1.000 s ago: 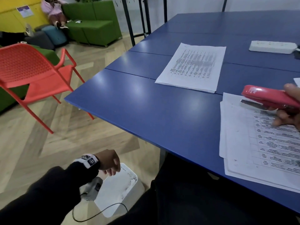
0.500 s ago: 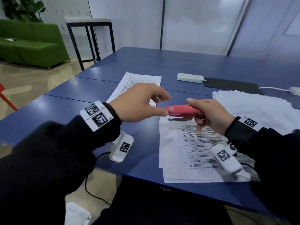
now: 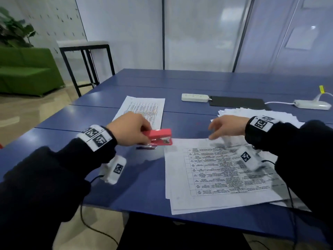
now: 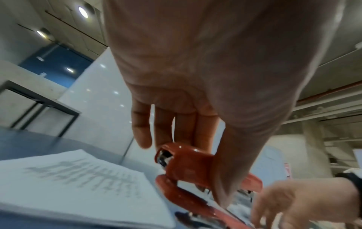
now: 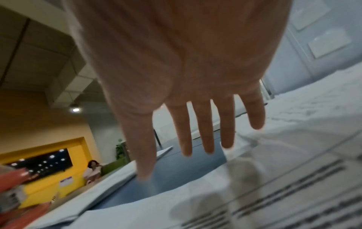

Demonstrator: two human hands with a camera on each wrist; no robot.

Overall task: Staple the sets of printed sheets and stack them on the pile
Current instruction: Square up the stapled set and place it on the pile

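**Bringing the stapler to the corner of the loose set**

Starting at the left, the finished pile [image 3: 142, 110] is seen lying flat on the blue worktop [image 3: 90, 121], at about eleven o'clock from the stapler. The left hand [image 3: 128, 129] is curled around the rear of the red stapler [image 3: 160, 137], thumb on one side and fingers on the other, and the tool is held just above the worktop with its open mouth turned toward three o'clock. Just beside that mouth lies the near left corner of the loose set of printed sheets [image 3: 216, 170], whose edges are visibly fanned and uneven. Over the far edge of that set the right hand [image 3: 228, 127] is held spread, fingers straight and holding nothing; whether the fingertips touch the paper cannot be told through the blur. Further sheets [image 3: 281, 114] are heaped at about one o'clock.

The step in hand is judged to be the stapling of this set. It would be done best if the sheets were first squared, then pinned flat by the right hand. The corner should be fed fully into the mouth before the stapler is squeezed, so that every sheet is caught.
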